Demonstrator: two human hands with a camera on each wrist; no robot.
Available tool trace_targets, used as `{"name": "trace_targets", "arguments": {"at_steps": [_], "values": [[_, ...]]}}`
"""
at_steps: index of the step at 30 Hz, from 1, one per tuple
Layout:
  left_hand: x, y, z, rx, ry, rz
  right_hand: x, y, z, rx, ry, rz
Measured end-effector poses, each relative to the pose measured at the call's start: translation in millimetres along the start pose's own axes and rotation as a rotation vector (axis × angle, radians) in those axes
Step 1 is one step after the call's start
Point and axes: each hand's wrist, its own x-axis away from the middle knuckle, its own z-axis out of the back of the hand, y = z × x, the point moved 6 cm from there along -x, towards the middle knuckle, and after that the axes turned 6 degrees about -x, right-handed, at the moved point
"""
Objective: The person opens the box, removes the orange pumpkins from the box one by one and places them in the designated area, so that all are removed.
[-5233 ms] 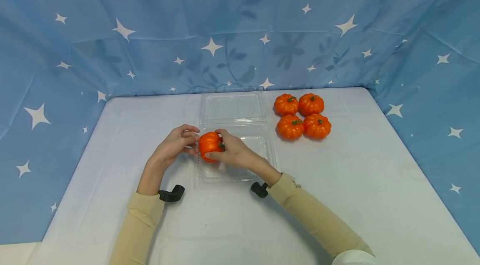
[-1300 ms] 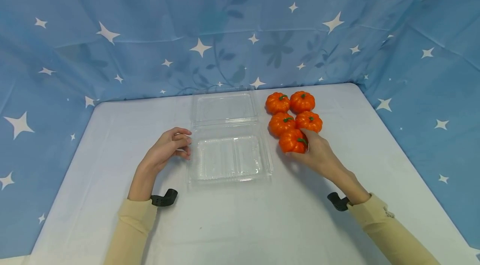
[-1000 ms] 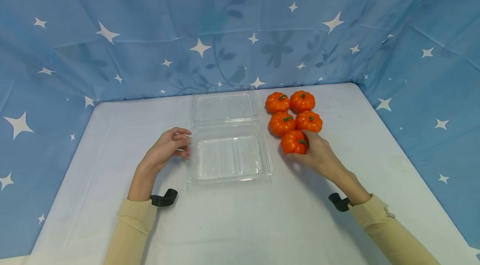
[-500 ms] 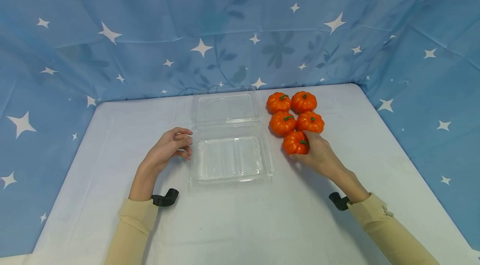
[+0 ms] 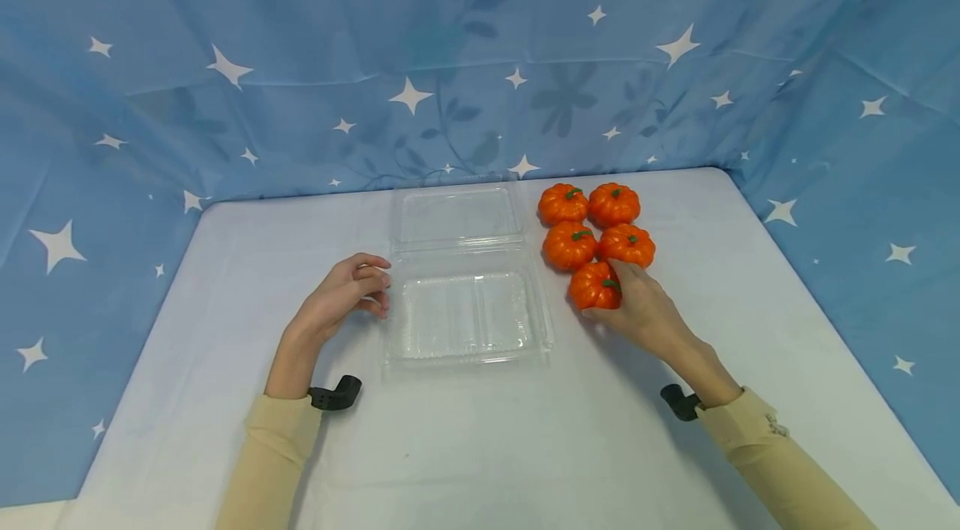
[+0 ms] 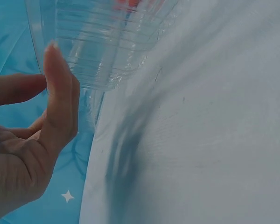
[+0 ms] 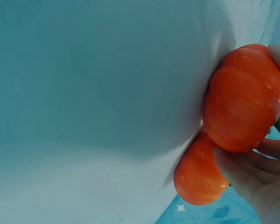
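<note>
My right hand [image 5: 641,305] grips a small orange pumpkin [image 5: 592,287] with a green stem, thumb on the near side and fingers on the far side. In the right wrist view the pumpkin [image 7: 242,100] sits at the table surface, with fingers [image 7: 240,175] below it and another pumpkin [image 7: 200,172] beyond. My left hand [image 5: 341,297] stays at the left edge of a clear plastic clamshell box [image 5: 442,317], fingers loosely bent. In the left wrist view the fingertips lie at the box's rim [image 6: 37,46]; whether they press on it is unclear.
Several like pumpkins [image 5: 564,203] stand in two rows behind the held one, right of the box. The box's lid [image 5: 459,215] lies folded back toward the blue star-patterned curtain [image 5: 480,97]. A white cloth [image 5: 465,447] covers the table.
Five seconds ago my right hand held the pumpkin over the box, beside my left hand. It has carried the pumpkin right, in front of the group. Over the last second there is hardly any movement.
</note>
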Motion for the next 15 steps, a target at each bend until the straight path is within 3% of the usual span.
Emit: {"name": "trace_targets", "arguments": {"at_steps": [6,11,15], "values": [[4.5,0.4,7.4,-0.102,0.042,0.014,-2.5,-9,3,0.013,0.018,0.048],[5.4,3.4,8.0,-0.202,0.049,0.02,-2.6,-20,10,0.003,0.116,0.126],[2.5,8.4,6.0,-0.372,0.098,0.001,-6.6,-25,13,-0.027,0.191,0.196]]}}
